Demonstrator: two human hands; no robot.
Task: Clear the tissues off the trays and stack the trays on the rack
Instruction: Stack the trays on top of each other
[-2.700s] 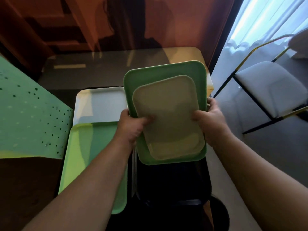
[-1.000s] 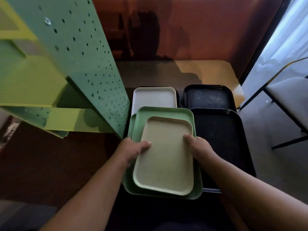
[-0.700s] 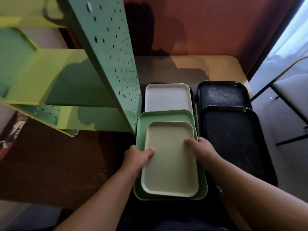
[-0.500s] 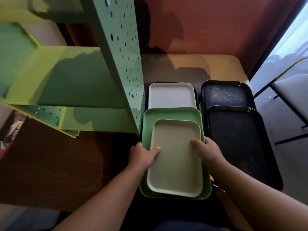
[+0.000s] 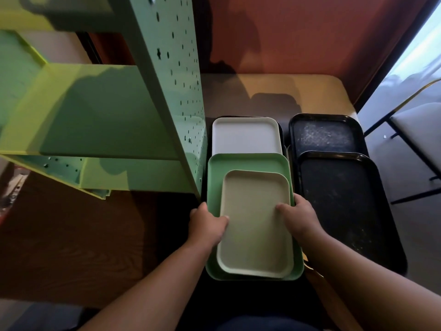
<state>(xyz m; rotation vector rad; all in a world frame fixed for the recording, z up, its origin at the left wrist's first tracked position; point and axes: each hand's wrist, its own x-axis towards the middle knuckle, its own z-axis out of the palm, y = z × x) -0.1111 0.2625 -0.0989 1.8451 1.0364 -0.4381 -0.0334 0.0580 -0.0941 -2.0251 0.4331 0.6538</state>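
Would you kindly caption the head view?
Both hands grip nested beige and green trays beside black trays.

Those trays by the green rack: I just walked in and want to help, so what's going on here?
A person grips a pair of nested trays with both hands: the left hand and right hand hold the long sides of a beige tray sitting inside a green tray. The pair is over a white tray, beside the green perforated rack. Two black trays lie to the right. No tissues are visible on any tray.
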